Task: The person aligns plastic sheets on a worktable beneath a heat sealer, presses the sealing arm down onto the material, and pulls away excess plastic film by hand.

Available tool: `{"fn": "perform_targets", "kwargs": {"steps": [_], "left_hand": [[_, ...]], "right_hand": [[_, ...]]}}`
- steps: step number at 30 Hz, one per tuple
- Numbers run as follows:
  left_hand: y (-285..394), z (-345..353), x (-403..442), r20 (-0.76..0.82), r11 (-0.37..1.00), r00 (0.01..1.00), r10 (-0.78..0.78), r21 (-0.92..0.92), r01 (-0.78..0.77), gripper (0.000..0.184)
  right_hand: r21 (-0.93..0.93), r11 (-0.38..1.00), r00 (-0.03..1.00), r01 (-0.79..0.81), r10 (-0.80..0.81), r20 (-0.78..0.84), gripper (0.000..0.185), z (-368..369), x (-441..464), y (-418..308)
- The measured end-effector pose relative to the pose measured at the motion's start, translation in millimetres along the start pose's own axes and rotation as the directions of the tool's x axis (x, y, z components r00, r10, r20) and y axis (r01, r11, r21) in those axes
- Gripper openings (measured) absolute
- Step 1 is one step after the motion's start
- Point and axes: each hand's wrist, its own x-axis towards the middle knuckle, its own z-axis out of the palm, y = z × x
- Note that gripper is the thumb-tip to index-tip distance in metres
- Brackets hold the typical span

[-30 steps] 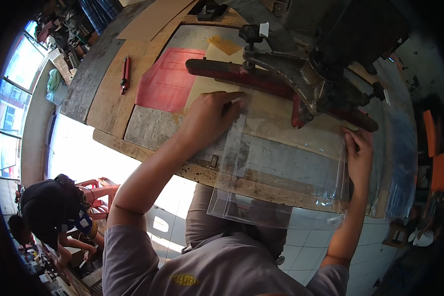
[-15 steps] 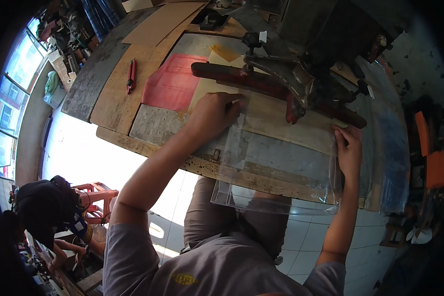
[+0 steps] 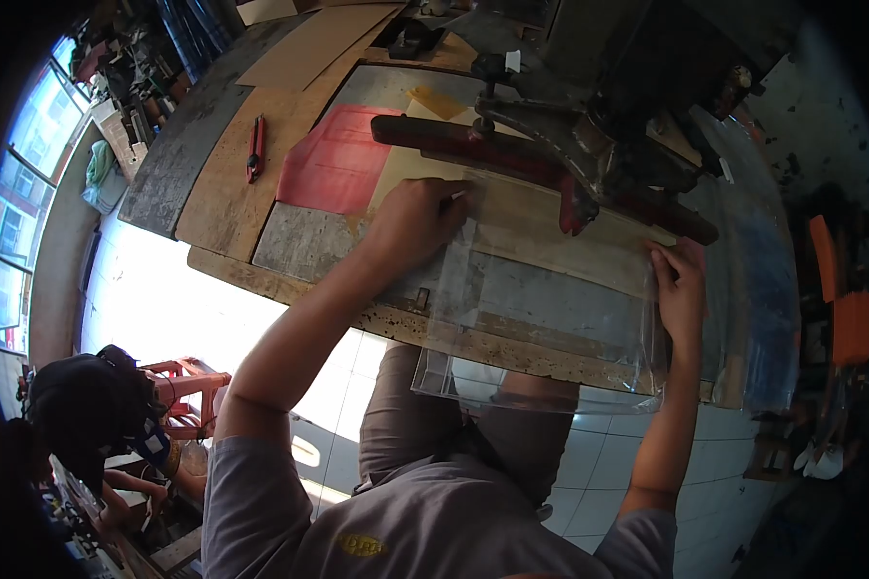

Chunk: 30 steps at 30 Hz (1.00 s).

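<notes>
A clear plastic sheet or bag (image 3: 550, 333) lies across the worktable's front, its lower edge hanging over the edge above my lap. My left hand (image 3: 420, 220) pinches its upper left corner, fingers closed. At the upper right corner my right hand (image 3: 681, 288) also pinches the plastic between thumb and fingers. Just beyond both hands stretches the long dark red bar (image 3: 521, 166) of a press-like machine (image 3: 594, 140). The plastic's far edge lies close to this bar, over a yellowish sheet (image 3: 410, 174); whether the bar touches it I cannot tell.
Left of the bar lies a red sheet (image 3: 333, 159), with a red cutter knife (image 3: 255, 150) beside it. Cardboard (image 3: 319, 46) is at the back left. More clear plastic (image 3: 768, 328) hangs at the table's right. Another person (image 3: 92, 415) bends down at lower left.
The bar's left end has shifted up slightly in view. The hanging edge of the plastic has moved a little, and my thigh on the right has shifted. Both hands stay almost where they were.
</notes>
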Motion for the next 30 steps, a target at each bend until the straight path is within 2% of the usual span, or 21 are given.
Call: {"fn": "perform_targets", "kwargs": {"steps": [5,11,14,17,20,26,29,30], "left_hand": [[1,1,-1,0.011,0.999,1.0,-0.028,0.021,0.028,0.03],[7,-1,-3,-0.013,0.999,0.999,-0.037,0.018,0.037,0.032],[5,-1,-6,-0.007,0.999,1.0,-0.026,0.039,0.026,0.03],[23,-12,-15,-0.016,0.957,0.972,0.234,0.181,-0.227,0.032],[24,-3,-8,0.171,0.812,0.814,0.555,0.101,-0.575,0.04],[32,21,5,0.334,0.788,0.766,0.55,0.098,-0.608,0.056],[28,30,-3,0.318,0.8,0.789,0.527,0.13,-0.586,0.056],[30,29,-1,0.31,0.798,0.791,0.528,0.137,-0.586,0.056]], "right_hand": [[0.004,0.998,0.998,0.056,-0.056,-0.021,0.023,2,0,5],[-0.039,0.998,0.999,0.041,-0.041,-0.021,0.024,-2,-1,-1],[0.019,0.994,0.992,0.103,-0.102,-0.077,0.024,2,-4,5],[0.038,0.995,0.992,0.092,-0.088,-0.092,0.024,2,-9,2],[0.016,0.996,0.992,0.092,-0.09,-0.086,0.025,3,-8,6],[0.015,0.999,0.999,-0.034,0.035,-0.032,0.025,2,-9,1],[0.042,0.995,0.991,0.092,-0.087,-0.103,0.025,5,-9,6],[0.042,0.996,0.993,0.076,-0.072,-0.094,0.025,5,-6,7]]}}
